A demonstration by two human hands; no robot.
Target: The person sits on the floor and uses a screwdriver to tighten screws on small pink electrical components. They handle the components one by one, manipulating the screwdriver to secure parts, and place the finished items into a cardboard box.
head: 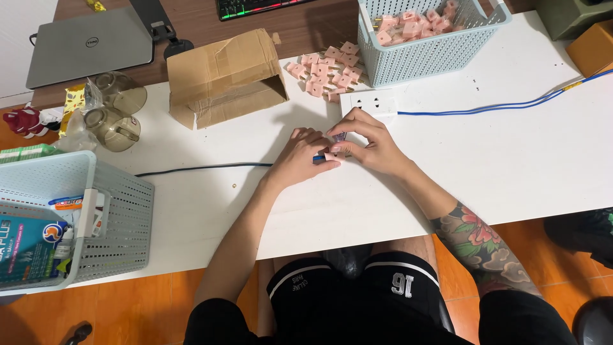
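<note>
Resting side by side near the middle of the white tabletop (511, 160), the person's two hands meet over one small pink plug piece (331, 156). The left hand (300, 156) curls its fingers around the piece from the left, with something small and blue just showing at its fingertips. The right hand (370, 144) pinches the same piece from the right, thumb and forefinger closed on it, a dark purplish bit peeking above the fingers; what that bit is cannot be told.

Just beyond the hands, toward the far edge, lies a white power strip (367, 102) with a blue cable (498, 107) running off to the right edge. A loose heap of pink pieces (322, 70) sits beside it, touching the foot of a pale blue basket (421, 57) filled with more of them. A torn cardboard box (223, 76) lies open to the left of the heap. A black cable (204, 168) crosses the tabletop toward the left hand. At the left edge stands a second basket (115, 211) holding packets and tubes, with two smoky glass mugs (115, 112) behind it and a closed grey laptop (89, 45) at the far left corner.
</note>
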